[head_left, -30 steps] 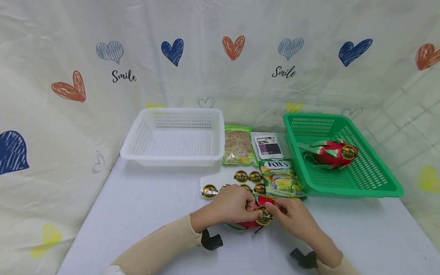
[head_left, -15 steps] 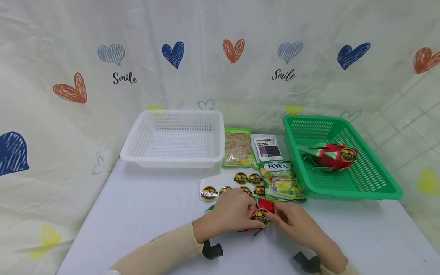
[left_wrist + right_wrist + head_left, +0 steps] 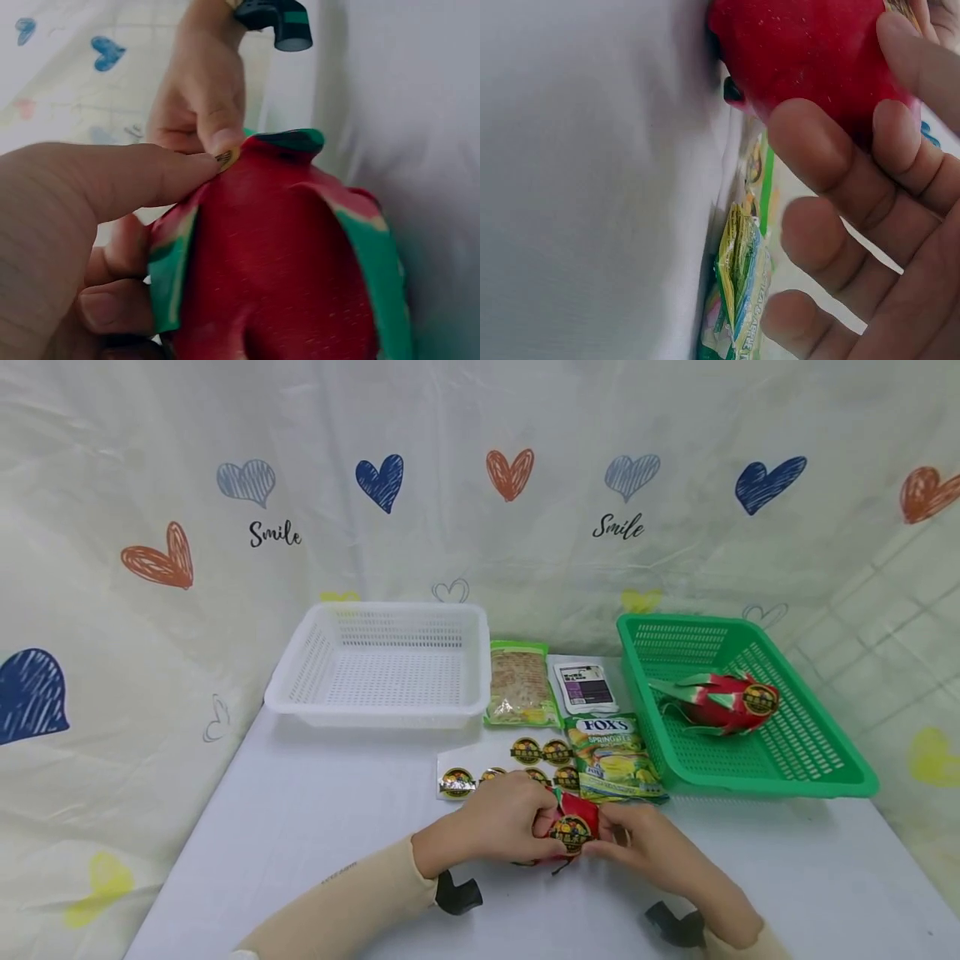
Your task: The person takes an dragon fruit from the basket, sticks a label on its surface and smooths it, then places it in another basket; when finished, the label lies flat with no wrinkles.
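A red dragon fruit [image 3: 588, 810] with green-tipped scales lies on the table between both hands. On its near side sits a round black-and-gold sticker [image 3: 572, 833]. My left hand [image 3: 501, 820] grips the fruit from the left, its thumb at the sticker's edge. From the right, my right hand [image 3: 654, 850] holds the fruit's end, thumb at the sticker's other edge and fingertips against the red skin. In the left wrist view the fruit [image 3: 270, 247] fills the middle, and both thumbs meet at the sticker [image 3: 227, 158]. The sticker sheet [image 3: 480, 756] behind is partly covered by the left hand.
A white basket [image 3: 375, 714] stands at the back left. A green basket [image 3: 757, 785] at the right holds another dragon fruit [image 3: 723, 703] with a sticker. Between them lie a green-edged packet [image 3: 519, 683], a white-and-purple packet [image 3: 585, 685] and a Fox's bag [image 3: 615, 758].
Both thumbs have slid down along the sticker's edges, the right one from upper right to lower right, leaving more of the sticker showing. The fruit stays in nearly the same place.
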Demonstrator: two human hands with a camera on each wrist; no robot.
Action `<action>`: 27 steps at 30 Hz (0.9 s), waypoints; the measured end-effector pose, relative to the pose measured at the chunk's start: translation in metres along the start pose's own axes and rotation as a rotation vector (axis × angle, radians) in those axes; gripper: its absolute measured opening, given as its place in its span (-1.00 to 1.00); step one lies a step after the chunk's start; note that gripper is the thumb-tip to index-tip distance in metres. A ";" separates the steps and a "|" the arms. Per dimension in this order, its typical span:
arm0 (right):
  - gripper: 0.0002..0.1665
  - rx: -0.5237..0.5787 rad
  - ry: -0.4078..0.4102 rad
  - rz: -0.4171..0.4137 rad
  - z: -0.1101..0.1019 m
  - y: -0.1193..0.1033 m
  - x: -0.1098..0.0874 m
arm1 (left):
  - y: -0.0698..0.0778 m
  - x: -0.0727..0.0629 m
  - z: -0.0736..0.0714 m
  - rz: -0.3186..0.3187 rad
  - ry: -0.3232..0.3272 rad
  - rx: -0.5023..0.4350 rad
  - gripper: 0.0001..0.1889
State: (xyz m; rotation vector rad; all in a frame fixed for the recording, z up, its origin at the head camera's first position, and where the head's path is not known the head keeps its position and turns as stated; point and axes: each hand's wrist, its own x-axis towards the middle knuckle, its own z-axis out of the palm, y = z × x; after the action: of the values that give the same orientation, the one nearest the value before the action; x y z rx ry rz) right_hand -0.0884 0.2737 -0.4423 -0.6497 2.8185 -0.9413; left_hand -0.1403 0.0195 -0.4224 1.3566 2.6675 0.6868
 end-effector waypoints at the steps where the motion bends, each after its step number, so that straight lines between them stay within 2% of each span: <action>1: -0.62 0.014 0.001 -0.014 0.000 0.002 0.000 | -0.001 0.000 -0.001 0.007 -0.018 -0.008 -0.51; 8: -0.69 0.101 0.014 -0.093 0.001 0.009 0.002 | -0.005 0.003 -0.011 0.024 -0.107 -0.108 -0.55; 18: -0.71 0.112 0.013 -0.105 -0.002 0.008 0.002 | -0.007 0.003 -0.013 0.044 -0.081 -0.184 -0.53; 20: -0.67 0.082 0.059 -0.100 -0.003 0.004 0.001 | -0.008 0.002 -0.011 0.047 -0.066 -0.189 -0.53; 22: -0.66 0.033 0.147 -0.087 -0.001 -0.002 0.001 | -0.010 0.002 -0.009 0.055 -0.052 -0.193 -0.55; 25: -0.68 -0.049 0.257 -0.047 0.004 -0.017 0.004 | -0.014 -0.001 -0.006 0.055 -0.044 -0.248 -0.60; 27: -0.45 -0.094 0.269 -0.021 0.009 -0.028 0.007 | -0.018 -0.003 -0.005 0.042 -0.041 -0.314 -0.62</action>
State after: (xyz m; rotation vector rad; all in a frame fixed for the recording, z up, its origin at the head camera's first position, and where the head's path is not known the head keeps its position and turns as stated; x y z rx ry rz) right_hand -0.0827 0.2456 -0.4324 -0.6062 3.1140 -0.9708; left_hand -0.1534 0.0060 -0.4265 1.3263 2.3775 1.0194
